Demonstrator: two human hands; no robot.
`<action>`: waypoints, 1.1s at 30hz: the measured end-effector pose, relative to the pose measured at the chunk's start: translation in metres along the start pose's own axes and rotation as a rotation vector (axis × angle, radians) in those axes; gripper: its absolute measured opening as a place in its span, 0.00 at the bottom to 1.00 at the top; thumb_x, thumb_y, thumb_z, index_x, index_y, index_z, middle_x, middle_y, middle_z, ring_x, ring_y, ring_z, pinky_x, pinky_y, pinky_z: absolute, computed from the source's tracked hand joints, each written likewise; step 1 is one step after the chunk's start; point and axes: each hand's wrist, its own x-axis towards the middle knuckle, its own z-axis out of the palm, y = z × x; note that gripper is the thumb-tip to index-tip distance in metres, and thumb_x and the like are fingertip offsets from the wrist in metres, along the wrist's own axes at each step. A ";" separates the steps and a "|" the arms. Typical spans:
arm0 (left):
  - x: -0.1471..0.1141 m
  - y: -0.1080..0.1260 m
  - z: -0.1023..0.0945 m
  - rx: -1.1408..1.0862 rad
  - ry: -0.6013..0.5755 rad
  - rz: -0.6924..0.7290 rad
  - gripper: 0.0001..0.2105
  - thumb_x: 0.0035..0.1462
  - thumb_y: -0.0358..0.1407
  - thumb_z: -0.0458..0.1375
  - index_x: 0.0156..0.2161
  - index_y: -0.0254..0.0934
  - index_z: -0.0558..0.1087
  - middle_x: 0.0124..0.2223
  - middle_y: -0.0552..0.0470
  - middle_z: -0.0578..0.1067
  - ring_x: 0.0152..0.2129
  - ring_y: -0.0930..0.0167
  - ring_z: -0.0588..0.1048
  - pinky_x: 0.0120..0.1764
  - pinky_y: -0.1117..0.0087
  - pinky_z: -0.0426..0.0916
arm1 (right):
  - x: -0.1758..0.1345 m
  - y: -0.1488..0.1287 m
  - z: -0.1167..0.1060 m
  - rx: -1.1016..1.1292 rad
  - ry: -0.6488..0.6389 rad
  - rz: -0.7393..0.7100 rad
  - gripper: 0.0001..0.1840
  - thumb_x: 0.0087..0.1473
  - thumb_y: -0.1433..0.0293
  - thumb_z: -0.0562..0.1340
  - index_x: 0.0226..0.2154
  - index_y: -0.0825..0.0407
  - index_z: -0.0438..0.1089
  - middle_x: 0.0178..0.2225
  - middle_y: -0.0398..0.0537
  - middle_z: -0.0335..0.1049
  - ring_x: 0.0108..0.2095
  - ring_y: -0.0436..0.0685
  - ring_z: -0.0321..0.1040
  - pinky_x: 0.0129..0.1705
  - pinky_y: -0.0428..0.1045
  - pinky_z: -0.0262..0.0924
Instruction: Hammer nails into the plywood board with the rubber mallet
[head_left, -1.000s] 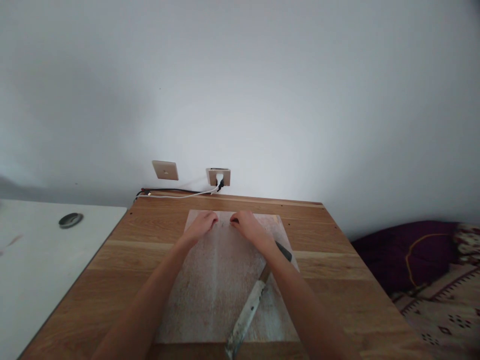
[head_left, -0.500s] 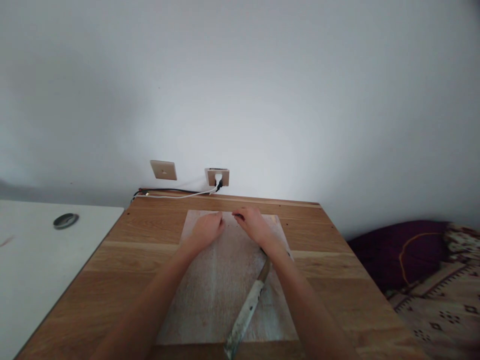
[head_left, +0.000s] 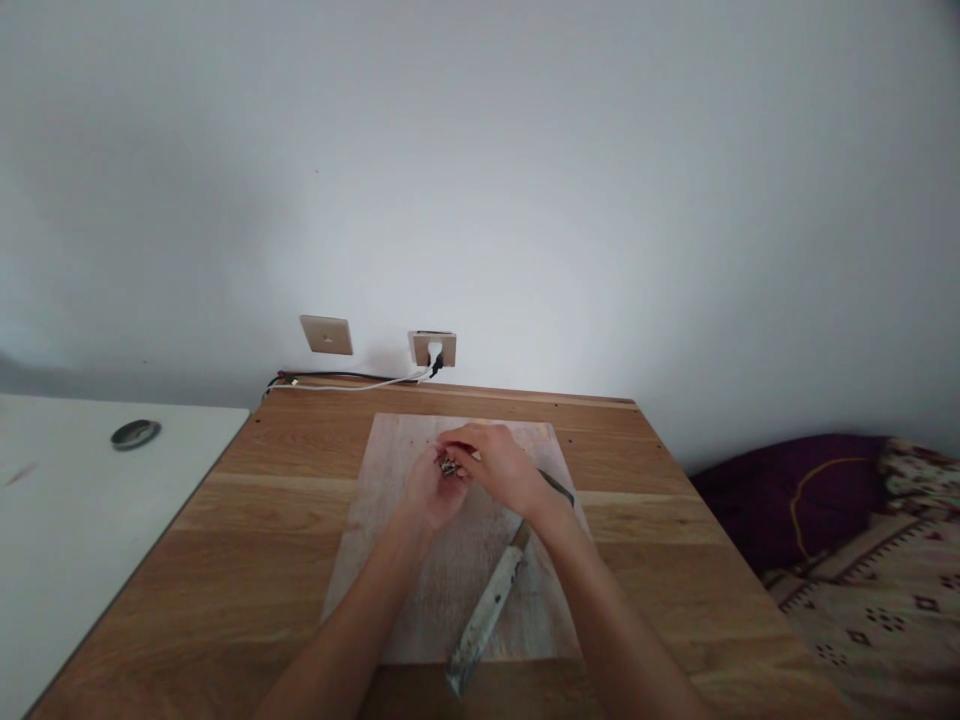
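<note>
My left hand (head_left: 436, 492) is turned palm up over the board, its fingers curled around a small cluster of shiny metal pieces (head_left: 449, 466). They look like nails or screws, too small to tell which. My right hand (head_left: 499, 462) reaches over from the right, thumb and fingers pinched together at the cluster; what sits between its fingertips is hidden. Beneath both hands lies a pale, whitish wooden board (head_left: 427, 600). A hammer with a worn white-wrapped handle (head_left: 491, 605) rests slantwise on it, its dark head partly covered by my right wrist.
The board lies on a wooden tabletop (head_left: 247, 560) against a wall. White and black cables (head_left: 352, 385) run along the back edge to a wall socket (head_left: 433, 349). At left, a white surface (head_left: 67, 520) carries a grey oval dish (head_left: 136, 434). Patterned and purple cloth (head_left: 817, 490) is at right.
My hands have come together and nearer to me. The left has turned from closed and palm down to palm up, exposing the metal pieces, and the right has moved to its fingers.
</note>
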 end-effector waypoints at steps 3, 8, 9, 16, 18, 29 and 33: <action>-0.017 0.004 0.006 -0.366 0.046 -0.041 0.14 0.64 0.25 0.47 0.28 0.35 0.69 0.28 0.52 0.70 0.21 0.77 0.67 0.21 0.78 0.61 | -0.012 0.002 0.003 0.084 0.128 -0.023 0.13 0.62 0.76 0.63 0.46 0.51 0.81 0.43 0.50 0.83 0.43 0.55 0.78 0.49 0.49 0.69; -0.043 0.010 0.012 -0.517 0.104 -0.279 0.13 0.64 0.25 0.49 0.27 0.33 0.68 0.26 0.51 0.69 0.20 0.76 0.68 0.20 0.79 0.61 | -0.058 0.018 0.007 0.296 0.398 0.072 0.10 0.64 0.67 0.63 0.44 0.50 0.80 0.40 0.50 0.81 0.37 0.55 0.79 0.43 0.49 0.73; -0.046 0.009 0.012 -0.496 0.127 -0.306 0.13 0.64 0.26 0.49 0.28 0.33 0.68 0.25 0.51 0.69 0.19 0.76 0.67 0.20 0.79 0.60 | -0.070 0.022 0.008 0.315 0.434 0.120 0.11 0.64 0.65 0.63 0.44 0.50 0.79 0.39 0.50 0.81 0.36 0.55 0.79 0.41 0.49 0.73; -0.048 -0.011 0.012 -0.109 0.105 -0.301 0.08 0.58 0.31 0.56 0.27 0.34 0.70 0.25 0.53 0.69 0.20 0.76 0.67 0.23 0.76 0.60 | -0.153 0.027 0.032 0.106 0.496 0.420 0.18 0.66 0.57 0.59 0.45 0.50 0.79 0.38 0.52 0.81 0.34 0.58 0.78 0.37 0.49 0.72; -0.045 -0.019 0.013 0.010 0.097 -0.164 0.08 0.54 0.35 0.58 0.26 0.35 0.70 0.25 0.53 0.70 0.22 0.75 0.68 0.26 0.75 0.62 | -0.166 0.020 0.043 0.034 0.416 0.471 0.23 0.67 0.54 0.58 0.50 0.51 0.78 0.32 0.50 0.80 0.28 0.58 0.76 0.33 0.49 0.70; -0.041 -0.031 0.011 0.308 0.109 0.115 0.14 0.47 0.48 0.59 0.26 0.39 0.70 0.32 0.49 0.76 0.35 0.66 0.74 0.45 0.65 0.67 | -0.170 0.013 0.078 -0.042 0.205 0.514 0.24 0.70 0.53 0.52 0.50 0.51 0.77 0.32 0.50 0.81 0.30 0.61 0.78 0.35 0.50 0.68; -0.041 -0.030 0.002 0.457 0.060 0.168 0.15 0.53 0.50 0.55 0.28 0.40 0.70 0.40 0.43 0.81 0.45 0.60 0.77 0.53 0.59 0.66 | -0.174 0.013 0.076 -0.027 0.241 0.500 0.26 0.70 0.52 0.52 0.49 0.52 0.77 0.30 0.50 0.80 0.27 0.59 0.76 0.33 0.50 0.69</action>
